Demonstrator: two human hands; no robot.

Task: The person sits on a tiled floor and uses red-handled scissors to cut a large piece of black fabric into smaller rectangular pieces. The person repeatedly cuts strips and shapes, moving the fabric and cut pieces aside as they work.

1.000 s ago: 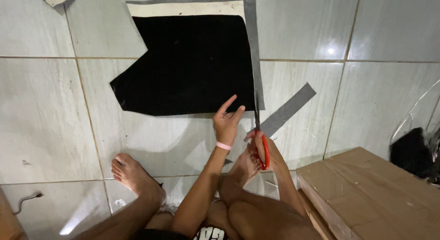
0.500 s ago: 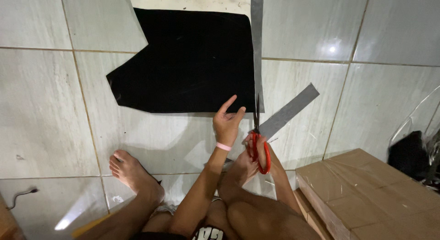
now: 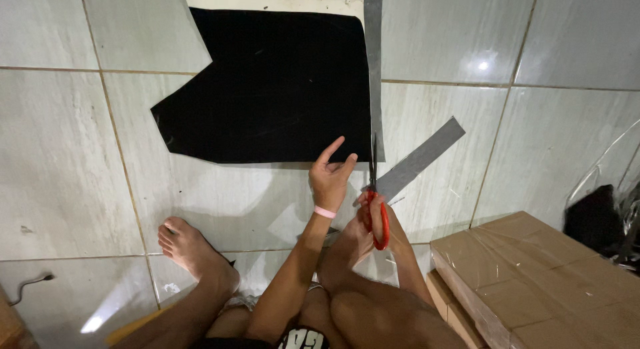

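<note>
Red scissors (image 3: 377,209) sit in your right hand (image 3: 373,219), fingers through the loops and closed on the handles; the dark blades point straight away from you, up along the right edge of the black sheet (image 3: 280,89). You cannot tell from here how far the blades are parted. Your left hand (image 3: 331,176) rests just left of the blades at the sheet's bottom right corner, fingers loosely spread, the first finger lifted and pointing up and to the right, the thumb out toward the scissors; whether the fingertips press on the sheet is not clear. A pink band (image 3: 325,212) circles that wrist. Both forearms run back between your raised knees.

One black sheet lies flat on the pale floor tiles (image 3: 80,156), notched at its upper left, with a cream border (image 3: 273,0) along its top. One grey strip (image 3: 373,62) runs down its right side, and a second grey strip (image 3: 421,157) lies slanted on the tile just right of the scissors. Your bare foot (image 3: 193,252) rests on the floor at lower left. Stacked cardboard boxes (image 3: 547,276) wrapped in clear film stand at lower right, close beside your right forearm. One dark bag (image 3: 597,219) in clear plastic sits beyond them at the right edge.
</note>
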